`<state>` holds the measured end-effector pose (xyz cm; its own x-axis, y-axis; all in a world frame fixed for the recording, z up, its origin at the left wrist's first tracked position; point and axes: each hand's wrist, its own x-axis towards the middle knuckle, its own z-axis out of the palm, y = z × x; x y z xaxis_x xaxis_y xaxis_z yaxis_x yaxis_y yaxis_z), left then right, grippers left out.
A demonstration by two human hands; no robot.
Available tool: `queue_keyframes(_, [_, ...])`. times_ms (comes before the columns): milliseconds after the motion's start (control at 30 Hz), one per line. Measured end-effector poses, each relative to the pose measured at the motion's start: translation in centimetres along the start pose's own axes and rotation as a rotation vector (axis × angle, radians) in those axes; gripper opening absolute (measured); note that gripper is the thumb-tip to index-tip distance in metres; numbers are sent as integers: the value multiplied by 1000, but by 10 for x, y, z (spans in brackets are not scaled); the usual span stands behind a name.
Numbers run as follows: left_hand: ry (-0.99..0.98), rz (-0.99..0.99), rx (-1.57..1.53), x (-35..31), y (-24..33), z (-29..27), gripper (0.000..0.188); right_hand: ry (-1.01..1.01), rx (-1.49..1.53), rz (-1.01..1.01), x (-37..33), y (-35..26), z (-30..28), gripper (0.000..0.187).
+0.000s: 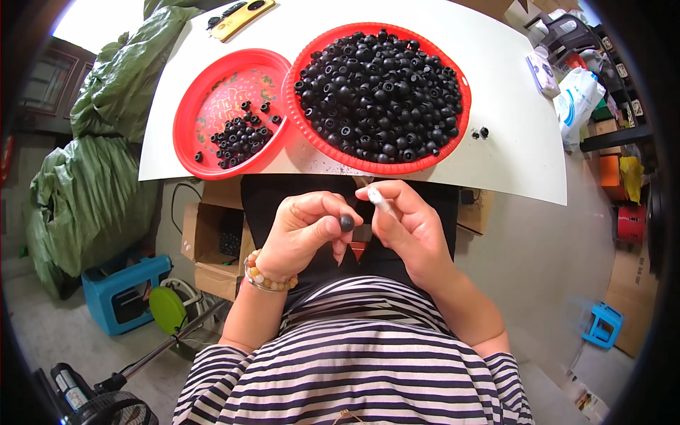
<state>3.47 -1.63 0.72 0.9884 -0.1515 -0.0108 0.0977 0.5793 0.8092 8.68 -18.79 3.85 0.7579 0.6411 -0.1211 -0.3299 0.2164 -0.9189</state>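
Between the thumb and fingers of my left hand (301,230) is a small round black cap (346,223). My right hand (411,223) pinches a slim whitish tool (381,202) with a thin tip; its exact kind is unclear. Both hands are over my lap, just in front of the table edge, the tool apart from the cap. Beyond them on the table, a large red basin (379,168) is heaped with black caps (382,92). To its left, a shallower red tray (195,92) holds a smaller pile of similar black pieces (244,142).
On the white table (513,159) lie a yellow phone (241,20), a pale purple device (542,72) and a few loose black pieces (483,132). A cardboard box (216,276), blue stool (110,301) and green-wrapped bundles (92,205) stand left; crowded shelves line the right.
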Motion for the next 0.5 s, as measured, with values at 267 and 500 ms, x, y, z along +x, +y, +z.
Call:
queue_keyframes(267, [34, 56, 44, 0, 0, 2, 31, -133, -208, -69, -12, -9, -2, 25])
queue_keyframes(500, [15, 75, 134, -1, 1, 2, 30, -103, -306, -104, -16, -7, 0, 27])
